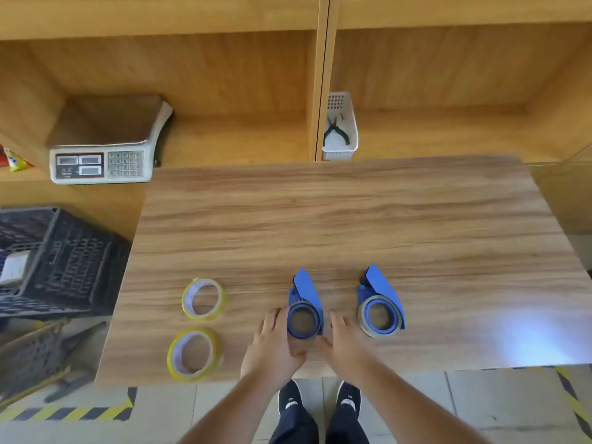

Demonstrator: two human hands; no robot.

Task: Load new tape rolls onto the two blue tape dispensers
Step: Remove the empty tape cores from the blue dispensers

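Dispenser (304, 312) — between both hands.

Wood-grain counter (352, 219) before open wooden shelves (224, 75); pale tiled floor (224, 408) with yellow-black hazard tape (73, 413)

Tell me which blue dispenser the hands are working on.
The left dispenser, nearer the yellow rolls. The left hand and right hand flank its hub; the right dispenser stands apart, untouched.
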